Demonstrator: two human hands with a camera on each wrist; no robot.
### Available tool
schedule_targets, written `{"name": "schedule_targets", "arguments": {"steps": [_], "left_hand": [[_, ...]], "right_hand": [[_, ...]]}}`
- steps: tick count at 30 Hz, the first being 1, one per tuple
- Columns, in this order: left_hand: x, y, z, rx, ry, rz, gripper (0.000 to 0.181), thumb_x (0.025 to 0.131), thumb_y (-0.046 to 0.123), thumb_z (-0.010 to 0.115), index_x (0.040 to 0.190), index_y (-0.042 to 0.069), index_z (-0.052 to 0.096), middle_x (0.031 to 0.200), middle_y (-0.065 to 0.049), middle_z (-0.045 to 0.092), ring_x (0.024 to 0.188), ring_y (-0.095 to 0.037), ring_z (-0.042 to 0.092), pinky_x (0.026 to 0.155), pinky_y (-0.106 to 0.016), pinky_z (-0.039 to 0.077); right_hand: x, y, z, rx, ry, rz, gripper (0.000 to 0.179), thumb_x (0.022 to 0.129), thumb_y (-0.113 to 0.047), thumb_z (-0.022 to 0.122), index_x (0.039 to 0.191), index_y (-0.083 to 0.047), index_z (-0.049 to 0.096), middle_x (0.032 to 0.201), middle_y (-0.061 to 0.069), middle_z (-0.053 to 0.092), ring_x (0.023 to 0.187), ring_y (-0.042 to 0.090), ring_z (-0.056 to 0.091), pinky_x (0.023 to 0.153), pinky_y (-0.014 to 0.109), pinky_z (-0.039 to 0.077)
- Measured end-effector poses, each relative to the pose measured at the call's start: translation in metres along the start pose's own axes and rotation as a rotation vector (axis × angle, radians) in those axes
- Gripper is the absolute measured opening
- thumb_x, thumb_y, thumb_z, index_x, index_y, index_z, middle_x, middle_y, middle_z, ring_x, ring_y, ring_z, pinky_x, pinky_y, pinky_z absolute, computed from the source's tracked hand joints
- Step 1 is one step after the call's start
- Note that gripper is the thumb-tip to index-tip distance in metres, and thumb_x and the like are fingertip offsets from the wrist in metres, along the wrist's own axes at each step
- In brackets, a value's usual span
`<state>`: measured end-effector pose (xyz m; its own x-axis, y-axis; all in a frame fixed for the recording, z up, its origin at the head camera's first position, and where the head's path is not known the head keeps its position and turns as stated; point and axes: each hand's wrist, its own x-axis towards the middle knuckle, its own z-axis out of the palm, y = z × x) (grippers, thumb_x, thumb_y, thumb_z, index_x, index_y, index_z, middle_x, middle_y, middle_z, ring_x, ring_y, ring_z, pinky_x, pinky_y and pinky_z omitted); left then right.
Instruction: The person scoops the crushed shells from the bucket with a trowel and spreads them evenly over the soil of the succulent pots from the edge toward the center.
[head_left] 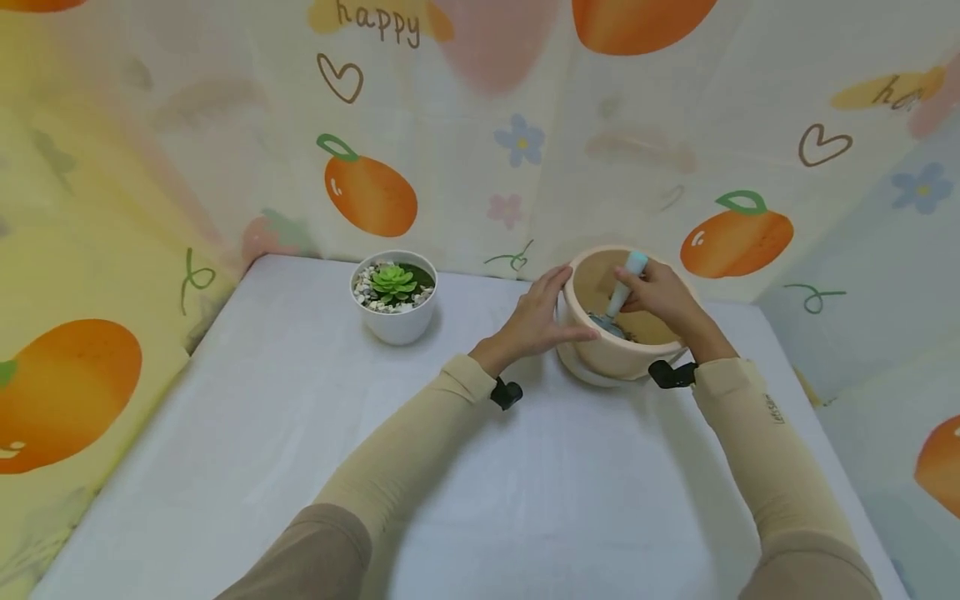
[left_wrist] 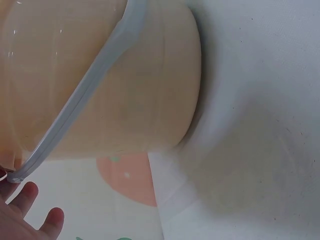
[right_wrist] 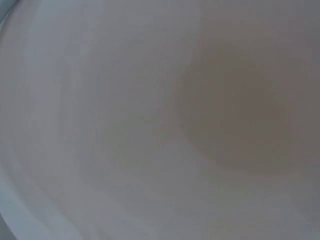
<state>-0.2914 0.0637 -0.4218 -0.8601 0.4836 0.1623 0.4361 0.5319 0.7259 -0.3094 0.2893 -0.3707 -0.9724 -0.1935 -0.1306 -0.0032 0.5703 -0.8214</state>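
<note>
A beige bucket (head_left: 615,360) stands at the table's back right. Its grey-white carrying handle (left_wrist: 85,92) slants down across its outer wall in the left wrist view. My left hand (head_left: 528,323) rests against the bucket's left side, fingertips at the rim and thumb along the near edge. With my right hand (head_left: 663,300) I hold a small hand trowel (head_left: 621,293) by its light blue handle, tilted down into the bucket. The blue-grey blade is partly hidden by the rim; a little dark material lies beside it. The right wrist view shows only the blurred bucket wall (right_wrist: 125,125).
A white pot (head_left: 397,325) with a green succulent (head_left: 393,283) and pale pebbles stands at the back left of the white-covered table (head_left: 247,442). Behind the table hangs a cloth (head_left: 450,125) printed with oranges and flowers.
</note>
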Motion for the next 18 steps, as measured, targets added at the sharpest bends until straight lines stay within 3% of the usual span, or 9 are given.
{"name": "schedule_targets", "arguments": {"steps": [9,14,18], "left_hand": [[-0.0018,0.0004,0.0004,-0.002,-0.008,-0.022,0.106,0.078,0.055,0.075,0.157,0.014,0.016,0.164,0.001,0.014,0.151,-0.022,0.016,0.117,-0.056,0.025],[-0.0016,0.0016,-0.0005,0.006,0.002,-0.009,0.106,0.078,0.055,0.075,0.157,0.013,0.017,0.164,-0.001,0.016,0.15,-0.023,0.019,0.117,-0.056,0.025],[-0.0007,0.0027,0.0009,0.004,0.011,-0.003,0.106,0.078,0.054,0.075,0.156,0.013,0.018,0.163,-0.002,0.017,0.15,-0.023,0.02,0.117,-0.055,0.025]], "right_hand": [[-0.0006,-0.0012,-0.0097,0.034,-0.117,-0.054,0.047,0.097,-0.028,0.06,0.125,0.008,0.053,0.114,0.008,0.067,0.095,0.008,0.066,0.089,0.038,0.057],[-0.0007,-0.0007,-0.0085,0.008,-0.142,-0.114,0.042,0.102,-0.023,0.05,0.123,0.013,0.046,0.116,0.026,0.063,0.091,0.009,0.067,0.087,0.037,0.057],[-0.0015,-0.0032,-0.0049,0.0,-0.046,-0.074,0.042,0.103,-0.024,0.047,0.122,0.014,0.047,0.111,0.03,0.063,0.079,0.008,0.069,0.083,0.038,0.059]]}}
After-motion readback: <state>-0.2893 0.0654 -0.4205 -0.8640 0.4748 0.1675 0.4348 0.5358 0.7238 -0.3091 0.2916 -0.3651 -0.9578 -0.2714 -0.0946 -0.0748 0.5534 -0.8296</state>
